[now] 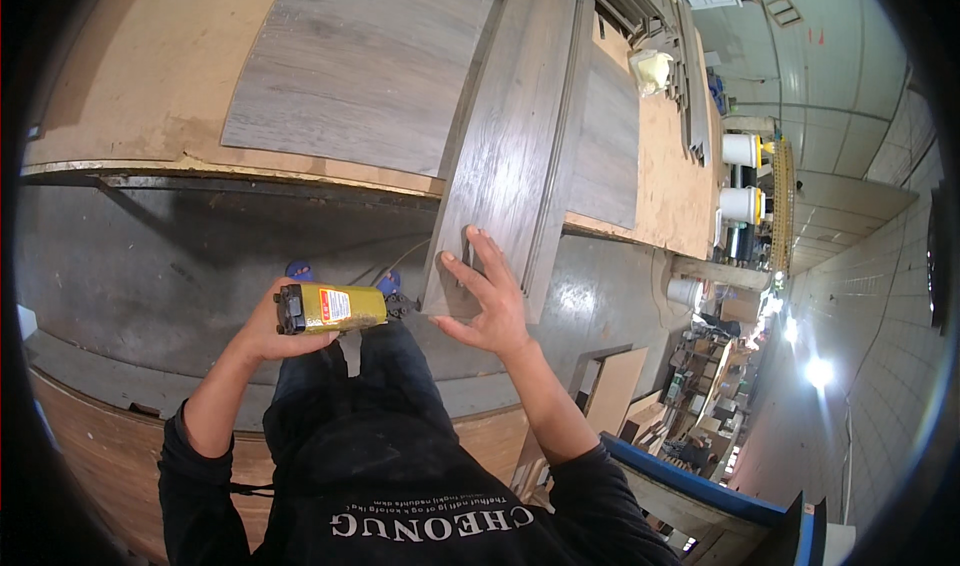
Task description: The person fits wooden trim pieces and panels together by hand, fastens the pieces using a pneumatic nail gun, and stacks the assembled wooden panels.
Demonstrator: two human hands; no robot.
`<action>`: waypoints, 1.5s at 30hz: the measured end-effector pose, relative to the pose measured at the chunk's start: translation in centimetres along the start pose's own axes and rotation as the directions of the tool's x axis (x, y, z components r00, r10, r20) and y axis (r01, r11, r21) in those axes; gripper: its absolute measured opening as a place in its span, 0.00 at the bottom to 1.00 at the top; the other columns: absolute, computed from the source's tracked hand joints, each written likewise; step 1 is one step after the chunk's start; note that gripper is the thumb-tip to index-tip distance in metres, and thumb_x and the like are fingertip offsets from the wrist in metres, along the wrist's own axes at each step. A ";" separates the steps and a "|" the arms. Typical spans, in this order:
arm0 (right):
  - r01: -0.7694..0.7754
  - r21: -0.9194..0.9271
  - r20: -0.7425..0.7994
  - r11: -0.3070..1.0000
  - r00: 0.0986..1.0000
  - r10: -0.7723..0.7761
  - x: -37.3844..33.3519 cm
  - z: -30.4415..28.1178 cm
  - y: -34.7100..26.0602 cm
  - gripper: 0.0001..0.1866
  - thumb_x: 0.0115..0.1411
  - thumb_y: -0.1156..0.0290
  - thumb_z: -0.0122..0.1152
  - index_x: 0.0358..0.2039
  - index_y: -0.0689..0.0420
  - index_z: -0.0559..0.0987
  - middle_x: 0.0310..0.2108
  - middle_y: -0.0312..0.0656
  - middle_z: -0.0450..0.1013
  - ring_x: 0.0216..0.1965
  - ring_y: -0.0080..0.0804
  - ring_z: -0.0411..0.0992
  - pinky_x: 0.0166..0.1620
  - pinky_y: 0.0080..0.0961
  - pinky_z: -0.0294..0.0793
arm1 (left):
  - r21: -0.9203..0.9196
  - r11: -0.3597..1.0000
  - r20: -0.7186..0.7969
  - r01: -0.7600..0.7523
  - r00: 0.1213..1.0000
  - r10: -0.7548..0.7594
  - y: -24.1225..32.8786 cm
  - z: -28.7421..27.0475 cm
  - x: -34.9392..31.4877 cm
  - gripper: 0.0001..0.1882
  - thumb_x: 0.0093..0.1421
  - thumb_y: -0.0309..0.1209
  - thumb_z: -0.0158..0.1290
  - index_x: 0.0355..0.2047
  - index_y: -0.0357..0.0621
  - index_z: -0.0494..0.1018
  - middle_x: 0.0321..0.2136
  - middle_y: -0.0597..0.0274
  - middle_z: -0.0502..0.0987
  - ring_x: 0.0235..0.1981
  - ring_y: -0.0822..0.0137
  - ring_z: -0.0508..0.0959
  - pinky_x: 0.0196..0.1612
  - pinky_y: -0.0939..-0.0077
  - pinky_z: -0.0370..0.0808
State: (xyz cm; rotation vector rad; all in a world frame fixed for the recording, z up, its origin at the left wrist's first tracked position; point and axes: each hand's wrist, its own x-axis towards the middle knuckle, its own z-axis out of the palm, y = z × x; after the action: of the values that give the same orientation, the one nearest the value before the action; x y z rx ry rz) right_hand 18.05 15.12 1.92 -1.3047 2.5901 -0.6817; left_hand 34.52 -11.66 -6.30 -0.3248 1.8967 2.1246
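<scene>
Closest to me, the person's left hand is wrapped round a yellow tool with a black end, held level off the bench's near edge. The tool's dark nose points at the near left corner of a grey wood-grain panel; whether they touch, I can't tell. The right hand lies on that panel's near end, fingers spread wide, thumb toward the same corner. The panel juts out past the near edge of the bench, running back across it, with grey sheet material showing to its left. Near the bench's far right corner sits a pale plastic bag, contents unclear, beside long grey strips. Beyond the right edge stand two white buckets; I can't see inside them.
</scene>
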 end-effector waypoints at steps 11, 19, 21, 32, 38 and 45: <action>-0.003 -0.010 0.005 1.000 1.000 0.003 0.1 0.0 0.0 0.38 0.38 0.58 0.73 0.54 0.47 0.75 0.63 0.52 0.57 0.63 0.54 0.57 0.62 0.45 0.59 | -0.089 0.995 -0.067 0.052 0.996 -0.058 1.4 0.3 0.0 0.29 0.38 0.34 0.68 0.42 0.37 0.74 0.38 0.58 0.78 0.40 0.68 0.77 0.47 0.73 0.71; -0.004 -0.004 -0.011 1.000 1.000 0.004 0.1 0.0 -0.1 0.38 0.34 0.62 0.74 0.51 0.50 0.77 0.62 0.52 0.58 0.62 0.55 0.58 0.61 0.43 0.61 | -0.089 0.996 -0.016 0.022 1.000 -0.024 1.8 0.2 0.4 0.27 0.39 0.33 0.68 0.41 0.37 0.75 0.36 0.58 0.79 0.38 0.70 0.78 0.44 0.74 0.72; -0.004 -0.005 -0.010 1.000 1.000 0.004 0.0 0.0 0.0 0.38 0.34 0.62 0.74 0.51 0.50 0.77 0.62 0.52 0.58 0.62 0.55 0.58 0.61 0.43 0.61 | -0.122 0.992 0.008 0.023 1.000 -0.023 2.3 0.3 0.5 0.27 0.39 0.33 0.67 0.41 0.37 0.75 0.35 0.59 0.79 0.38 0.70 0.78 0.44 0.75 0.72; -0.016 0.002 0.001 1.000 1.000 0.016 -0.1 0.0 -0.2 0.37 0.37 0.58 0.73 0.53 0.48 0.75 0.63 0.52 0.58 0.62 0.53 0.58 0.62 0.45 0.59 | -0.096 0.991 0.101 0.093 0.991 -0.084 1.2 -0.2 0.8 0.35 0.37 0.35 0.71 0.42 0.37 0.64 0.37 0.56 0.77 0.39 0.68 0.77 0.45 0.71 0.72; -0.006 0.003 -0.027 1.000 1.000 0.006 0.1 -0.2 -0.3 0.37 0.38 0.57 0.73 0.53 0.46 0.75 0.63 0.51 0.58 0.63 0.52 0.58 0.62 0.44 0.59 | -0.082 0.992 0.044 0.092 0.995 -0.088 2.6 -0.3 0.8 0.30 0.40 0.33 0.71 0.40 0.38 0.67 0.37 0.58 0.77 0.40 0.70 0.77 0.45 0.73 0.73; -0.437 0.695 0.021 0.571 0.806 0.591 -10.4 3.5 -4.6 0.16 0.56 0.61 0.65 0.39 0.57 0.74 0.42 0.41 0.71 0.41 0.34 0.71 0.46 0.29 0.70 | 0.188 0.982 -0.574 -0.030 0.808 0.134 9.8 -8.7 -3.8 0.28 0.51 0.26 0.63 0.51 0.36 0.66 0.42 0.57 0.75 0.42 0.69 0.75 0.47 0.69 0.72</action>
State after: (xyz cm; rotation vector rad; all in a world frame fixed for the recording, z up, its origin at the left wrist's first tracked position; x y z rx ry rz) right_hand 28.79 19.86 0.37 -0.2154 2.2810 -1.4945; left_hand 34.58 -21.49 3.10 -0.9748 2.4408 2.0432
